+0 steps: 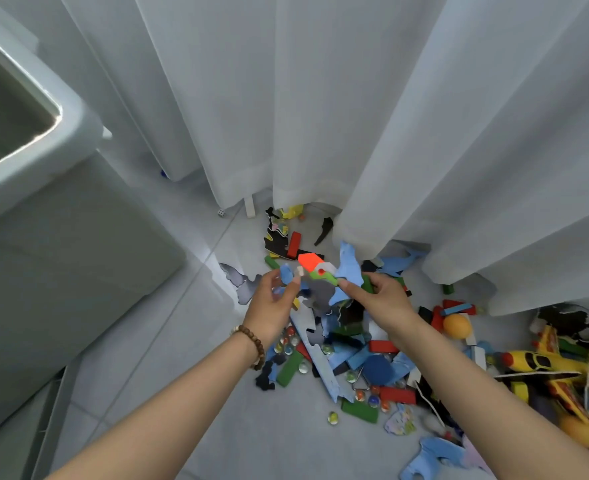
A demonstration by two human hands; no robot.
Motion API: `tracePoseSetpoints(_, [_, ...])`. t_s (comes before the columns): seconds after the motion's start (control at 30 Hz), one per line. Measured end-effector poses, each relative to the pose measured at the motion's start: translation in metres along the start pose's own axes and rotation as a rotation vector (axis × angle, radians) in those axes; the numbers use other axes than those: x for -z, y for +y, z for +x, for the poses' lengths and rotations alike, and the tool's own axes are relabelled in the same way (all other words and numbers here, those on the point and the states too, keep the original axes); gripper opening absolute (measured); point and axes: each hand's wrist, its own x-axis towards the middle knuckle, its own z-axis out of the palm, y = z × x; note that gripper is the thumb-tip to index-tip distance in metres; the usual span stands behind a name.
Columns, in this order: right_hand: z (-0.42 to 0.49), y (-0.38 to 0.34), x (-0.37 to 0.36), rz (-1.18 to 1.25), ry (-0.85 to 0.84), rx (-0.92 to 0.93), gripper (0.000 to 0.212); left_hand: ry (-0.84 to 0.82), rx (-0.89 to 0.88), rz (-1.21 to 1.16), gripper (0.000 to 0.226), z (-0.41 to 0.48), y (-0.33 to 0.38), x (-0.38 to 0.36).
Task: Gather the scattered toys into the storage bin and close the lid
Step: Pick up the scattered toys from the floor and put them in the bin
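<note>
**Tiled floor, toys heaped at the curtain hem**

White floor tiles (168, 341) run from a pale storage bin (64, 133) on the left to a heap of toys (355, 358) at centre and right. White curtains (320, 98) hang behind, and their hems lie on the far edge of the heap. The bin stands with its top open, well apart from the heap, with a strip of bare tile between them.

Both hands are held over the heap. The left hand (272, 299), with a beaded bracelet (253, 344) on its wrist, has its fingers curled and pinches a small blue piece (286, 273). The right hand (385, 299) grips a bundle of foam pieces (348, 271), its thumb clamped on an orange-and-green piece (312, 266) at the front. The two hands are near each other, with the bundle between them.

On the floor lie green blocks (359, 411), red blocks (397, 395), marbles (333, 418), a blue disc (378, 369) and an orange ball (457, 326). A yellow toy plane (542, 367) reaches close to the right edge of the view. A die (221, 213) sits alone near the curtain, apart from the heap. Red marks on the plane's wing are too blurred to read.
</note>
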Motion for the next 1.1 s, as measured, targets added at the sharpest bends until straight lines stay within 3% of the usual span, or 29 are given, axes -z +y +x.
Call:
tracePoseSetpoints(0.17, [-0.015,-0.010,-0.021,0.153,-0.100,-0.046,0.011,-0.075,0.073,-0.215,0.072,-0.004,-0.006,-0.011])
tracePoseSetpoints(0.3, [-0.017,-0.017,-0.039,0.227,-0.144,-0.070,0.017,-0.183,0.180,-0.543,0.041,-0.004,-0.005,-0.009])
tracePoseSetpoints(0.4, [-0.017,-0.017,-0.042,0.201,-0.151,-0.091,0.027,-0.177,0.159,-0.633,0.029,-0.006,-0.003,-0.002])
tracePoseSetpoints(0.63, [-0.020,-0.015,-0.039,-0.093,-0.179,0.115,0.030,-0.179,0.164,-0.603,0.034,-0.005,-0.004,0.004])
tracePoseSetpoints(0.73, [-0.019,-0.012,-0.040,-0.029,-0.167,0.066,0.031,-0.102,0.153,-0.573,0.036,-0.004,-0.007,0.008])
tracePoseSetpoints(0.87, [-0.008,-0.011,-0.035,0.179,-0.020,-0.029,0.032,0.050,0.116,-0.490,0.035,0.000,-0.013,0.027])
tracePoseSetpoints(1.1, [0.021,-0.010,-0.070,-0.153,-0.032,0.041,0.024,0.147,0.133,-0.355,0.035,0.002,-0.027,0.055])
